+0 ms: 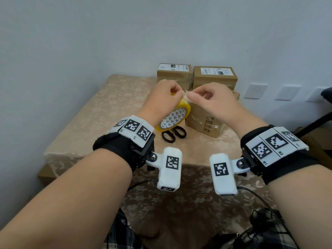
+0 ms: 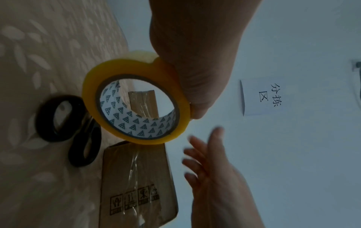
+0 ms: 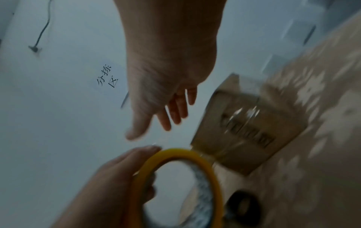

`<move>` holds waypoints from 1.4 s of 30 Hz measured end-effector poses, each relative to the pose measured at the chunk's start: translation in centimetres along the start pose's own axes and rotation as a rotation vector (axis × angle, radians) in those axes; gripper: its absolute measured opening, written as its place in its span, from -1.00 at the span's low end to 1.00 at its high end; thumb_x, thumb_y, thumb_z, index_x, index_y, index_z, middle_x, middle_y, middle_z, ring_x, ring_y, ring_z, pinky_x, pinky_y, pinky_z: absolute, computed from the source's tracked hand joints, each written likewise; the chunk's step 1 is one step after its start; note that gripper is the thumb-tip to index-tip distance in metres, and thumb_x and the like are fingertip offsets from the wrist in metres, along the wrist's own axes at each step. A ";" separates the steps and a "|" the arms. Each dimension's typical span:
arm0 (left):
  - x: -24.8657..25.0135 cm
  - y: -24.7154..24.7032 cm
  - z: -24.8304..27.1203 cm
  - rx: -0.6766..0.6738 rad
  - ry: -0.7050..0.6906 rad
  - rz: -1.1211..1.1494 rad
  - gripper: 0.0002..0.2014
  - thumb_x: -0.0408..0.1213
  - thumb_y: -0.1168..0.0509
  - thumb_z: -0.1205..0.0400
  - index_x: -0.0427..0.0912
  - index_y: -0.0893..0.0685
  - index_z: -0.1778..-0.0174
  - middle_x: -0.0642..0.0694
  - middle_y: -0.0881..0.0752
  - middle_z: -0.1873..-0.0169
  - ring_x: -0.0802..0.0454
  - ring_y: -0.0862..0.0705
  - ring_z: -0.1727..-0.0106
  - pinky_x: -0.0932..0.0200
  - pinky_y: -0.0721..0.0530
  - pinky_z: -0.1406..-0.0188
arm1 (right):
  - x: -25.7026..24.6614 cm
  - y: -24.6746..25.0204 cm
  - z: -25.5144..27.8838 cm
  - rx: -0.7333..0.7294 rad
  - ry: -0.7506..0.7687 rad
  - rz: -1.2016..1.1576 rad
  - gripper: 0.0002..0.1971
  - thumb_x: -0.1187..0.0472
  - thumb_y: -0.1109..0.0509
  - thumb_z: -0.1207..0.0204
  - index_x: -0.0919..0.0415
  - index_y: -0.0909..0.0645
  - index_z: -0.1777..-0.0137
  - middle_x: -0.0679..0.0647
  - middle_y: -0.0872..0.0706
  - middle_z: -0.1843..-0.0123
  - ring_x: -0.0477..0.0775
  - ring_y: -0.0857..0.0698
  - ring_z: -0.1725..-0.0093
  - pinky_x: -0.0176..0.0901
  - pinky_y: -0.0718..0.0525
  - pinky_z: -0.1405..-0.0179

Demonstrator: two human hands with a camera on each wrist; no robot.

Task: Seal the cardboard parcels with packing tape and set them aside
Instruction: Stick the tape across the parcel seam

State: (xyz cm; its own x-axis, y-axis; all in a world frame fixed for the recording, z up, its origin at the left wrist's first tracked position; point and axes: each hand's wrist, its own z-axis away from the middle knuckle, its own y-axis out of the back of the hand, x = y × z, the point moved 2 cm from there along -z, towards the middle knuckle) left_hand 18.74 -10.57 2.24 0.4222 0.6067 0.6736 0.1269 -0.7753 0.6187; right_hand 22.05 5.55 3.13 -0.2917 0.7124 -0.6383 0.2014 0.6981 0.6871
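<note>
My left hand (image 1: 167, 96) grips a yellow roll of packing tape (image 1: 175, 115), held on edge above the table; the left wrist view shows the roll (image 2: 134, 101) under that hand (image 2: 195, 61). My right hand (image 1: 193, 95) meets it at the top of the roll and pinches the pale loose tape end (image 1: 186, 93) between thumb and forefinger. A cardboard parcel (image 1: 203, 124) with clear tape along it lies just below my right hand. In the blurred right wrist view, the roll (image 3: 175, 155) and the parcel (image 3: 244, 131) appear below my right hand (image 3: 166, 100).
Two more cardboard parcels (image 1: 173, 74) (image 1: 214, 76) with labels stand at the back against the wall. Black-handled scissors (image 1: 173, 135) lie on the beige patterned tablecloth (image 1: 107, 108) under the roll. A paper sign (image 2: 261, 95) hangs on the wall. Cables trail near my lap.
</note>
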 end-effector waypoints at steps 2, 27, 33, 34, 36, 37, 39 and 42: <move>0.1 -0.3 0.0 -0.013 -0.017 -0.005 -0.88 -0.23 -0.25 -0.62 -0.02 -0.63 0.22 -0.03 -0.67 0.05 0.16 -0.55 0.06 0.36 -0.39 0.17 | -0.5 -0.8 -0.2 -0.034 -0.022 -0.103 -0.78 0.00 -0.50 -0.48 0.10 -0.72 -0.03 -0.13 -0.71 0.13 -0.30 -0.62 0.18 -0.59 -0.52 0.27; -0.5 1.4 1.4 -0.079 -0.179 -0.146 -0.55 -0.04 -0.40 -0.55 -0.07 -0.51 -0.31 -0.03 -0.61 -0.21 0.00 -0.56 -0.21 0.06 -0.55 -0.11 | -0.5 -1.3 -2.2 0.075 -0.243 -0.318 -0.79 0.25 -0.43 -0.57 0.14 -0.63 0.32 0.12 -0.72 0.34 0.04 -0.72 0.30 -0.18 -0.77 0.22; 0.7 1.2 0.9 -0.151 -0.180 -0.250 -0.65 -0.01 -0.29 -0.61 -0.11 -0.62 -0.24 -0.08 -0.72 -0.06 -0.02 -0.63 -0.07 0.09 -0.59 0.01 | -0.1 0.7 -4.1 0.153 -0.191 -0.139 -0.77 0.26 -0.49 -0.50 0.11 -0.64 0.39 0.05 -0.69 0.43 0.03 -0.68 0.32 -0.04 -0.73 0.12; 0.8 0.9 0.8 -0.189 -0.168 -0.297 -0.65 -0.01 -0.26 -0.61 -0.10 -0.62 -0.24 -0.09 -0.72 -0.02 -0.03 -0.65 -0.03 0.10 -0.60 0.06 | 0.2 0.8 -4.4 0.145 -0.190 -0.120 -0.78 0.26 -0.50 -0.50 0.12 -0.65 0.38 0.03 -0.68 0.43 0.00 -0.66 0.34 -0.08 -0.72 0.16; 0.9 0.3 0.7 -0.234 -0.164 -0.385 -0.64 0.00 -0.22 -0.64 -0.09 -0.62 -0.27 -0.09 -0.72 0.00 -0.05 -0.65 -0.01 0.09 -0.62 0.07 | 0.9 0.6 -4.7 0.095 -0.207 -0.042 -0.85 0.23 -0.49 -0.52 0.18 -0.69 0.28 -0.03 -0.65 0.41 -0.09 -0.62 0.35 -0.19 -0.65 0.19; 0.8 0.0 0.6 -0.259 -0.162 -0.425 -0.62 0.01 -0.19 -0.65 -0.08 -0.61 -0.31 -0.10 -0.70 -0.02 -0.07 -0.65 -0.03 0.07 -0.62 0.03 | 1.3 0.4 -4.9 0.081 -0.216 -0.005 -0.89 0.22 -0.49 -0.52 0.21 -0.72 0.21 -0.06 -0.65 0.38 -0.12 -0.61 0.32 -0.21 -0.61 0.17; 0.9 -0.5 0.3 -0.307 -0.135 -0.465 -0.61 0.03 -0.15 -0.66 -0.03 -0.58 -0.35 -0.11 -0.56 -0.01 -0.11 -0.62 -0.01 0.04 -0.60 0.06 | 2.0 0.1 -5.2 0.080 -0.234 0.042 -0.90 0.20 -0.48 -0.53 0.23 -0.74 0.15 -0.07 -0.65 0.31 -0.07 -0.63 0.22 -0.21 -0.59 0.11; 1.4 -1.0 -0.2 -0.337 -0.101 -0.463 -0.65 -0.02 -0.14 -0.66 -0.03 -0.63 -0.28 -0.06 -0.38 0.08 -0.07 -0.56 0.14 0.12 -0.45 0.25 | 2.6 0.1 -5.5 0.069 -0.265 0.065 -0.86 0.18 -0.48 -0.53 0.13 -0.70 0.26 -0.06 -0.66 0.27 0.00 -0.64 0.12 -0.15 -0.62 0.04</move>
State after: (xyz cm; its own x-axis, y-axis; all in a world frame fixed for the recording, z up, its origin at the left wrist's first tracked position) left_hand 19.01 -8.90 2.59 0.4762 0.8366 0.2710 0.0324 -0.3247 0.9453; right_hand 16.21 7.03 3.44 -0.0230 0.7435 -0.6683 0.2773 0.6470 0.7103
